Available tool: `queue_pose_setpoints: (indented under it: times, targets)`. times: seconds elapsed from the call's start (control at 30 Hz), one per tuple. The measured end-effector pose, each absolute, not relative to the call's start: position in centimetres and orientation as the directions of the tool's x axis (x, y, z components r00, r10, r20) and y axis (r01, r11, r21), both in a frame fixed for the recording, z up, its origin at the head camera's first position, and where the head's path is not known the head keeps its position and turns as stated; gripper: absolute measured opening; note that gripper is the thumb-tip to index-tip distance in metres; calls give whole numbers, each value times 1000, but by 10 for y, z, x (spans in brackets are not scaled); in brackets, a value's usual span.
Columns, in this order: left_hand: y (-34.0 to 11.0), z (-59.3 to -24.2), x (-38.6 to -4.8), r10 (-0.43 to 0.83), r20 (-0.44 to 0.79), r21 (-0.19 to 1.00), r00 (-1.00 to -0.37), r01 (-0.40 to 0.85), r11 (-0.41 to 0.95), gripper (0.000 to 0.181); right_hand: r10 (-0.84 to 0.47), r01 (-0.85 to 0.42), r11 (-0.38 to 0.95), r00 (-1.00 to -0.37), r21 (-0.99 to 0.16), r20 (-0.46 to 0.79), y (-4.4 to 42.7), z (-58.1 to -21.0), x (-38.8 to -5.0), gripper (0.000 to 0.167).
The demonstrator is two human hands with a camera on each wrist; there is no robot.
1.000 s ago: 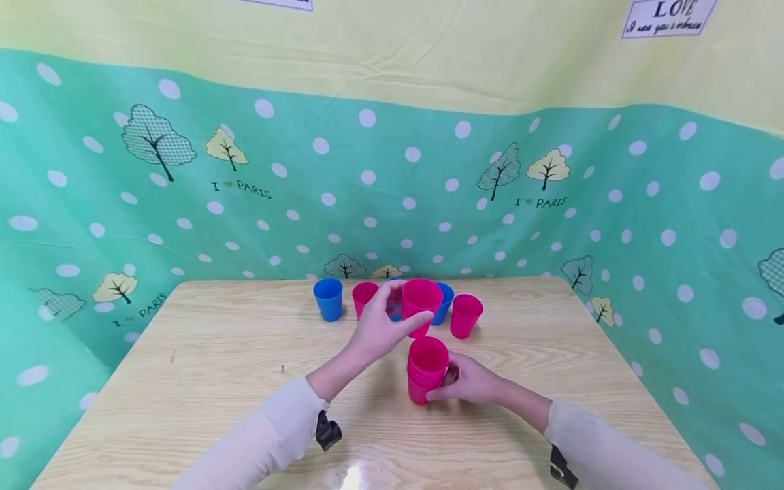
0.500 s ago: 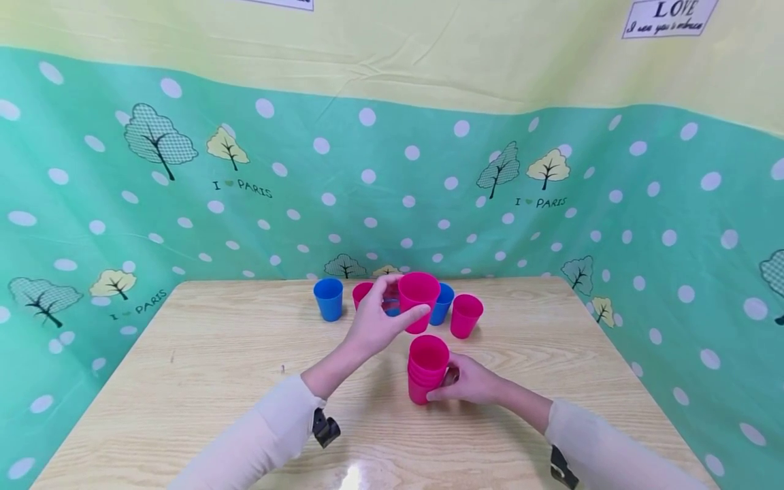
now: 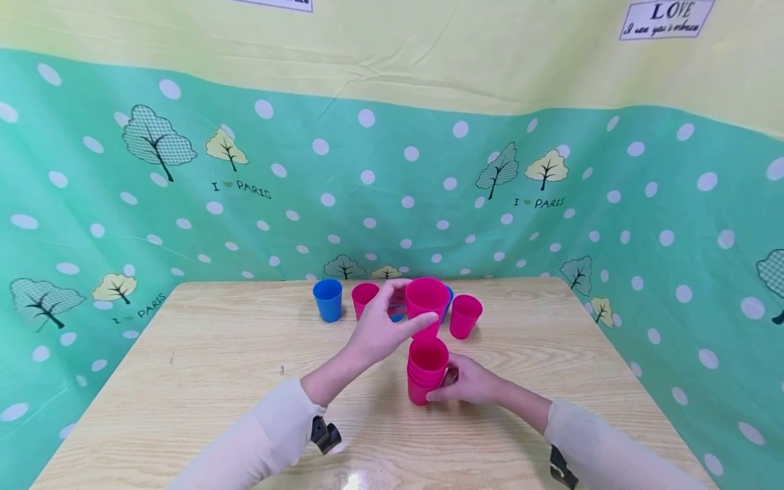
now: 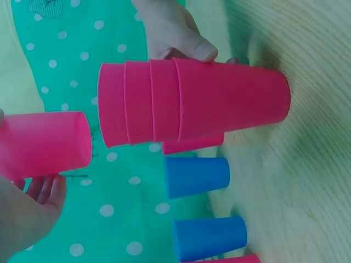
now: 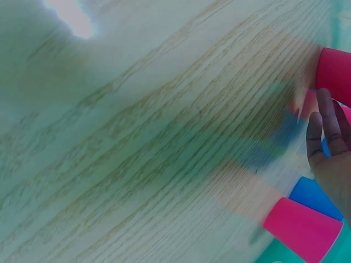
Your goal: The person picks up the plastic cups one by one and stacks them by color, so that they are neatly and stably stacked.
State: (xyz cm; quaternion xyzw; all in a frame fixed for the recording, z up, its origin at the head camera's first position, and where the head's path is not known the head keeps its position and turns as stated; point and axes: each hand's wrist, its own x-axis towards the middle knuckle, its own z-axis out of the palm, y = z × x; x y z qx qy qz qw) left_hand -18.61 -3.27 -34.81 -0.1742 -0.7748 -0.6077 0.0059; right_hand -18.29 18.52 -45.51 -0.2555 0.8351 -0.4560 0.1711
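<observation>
Over the wooden table, my left hand [image 3: 376, 328] holds a pink cup [image 3: 425, 309] raised with its mouth upward, fingers and thumb around its side. Just below and nearer to me stands a stack of pink cups [image 3: 422, 388], several nested in one another. My right hand [image 3: 470, 381] grips that stack low on its right side. In the left wrist view the nested rims of the stack [image 4: 219, 98] show, and a gap separates them from the lifted cup [image 4: 49, 142]. In the right wrist view, fingers [image 5: 332, 123] lie near a pink cup surface [image 5: 335, 74].
Behind the hands, a row of single cups stands on the table [image 3: 245, 381]: a blue cup [image 3: 329, 301] at left, a pink cup [image 3: 364, 298] beside it, blue ones partly hidden, and a pink cup [image 3: 465, 316] at right. A polka-dot cloth [image 3: 367, 177] hangs behind.
The left hand's cup rose slightly to the left, then came back down and to the right, near the top of the stack. My right hand and the stack have stayed in place.
</observation>
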Motion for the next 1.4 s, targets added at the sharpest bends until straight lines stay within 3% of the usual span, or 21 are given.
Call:
queue_pose_setpoints:
  times: [1.4]
  targets:
    - [-35, -410, -174, 437, 219, 898, -872, 356, 258, 61, -589, -240, 439, -805, -866, -75, 186, -456, -184, 52]
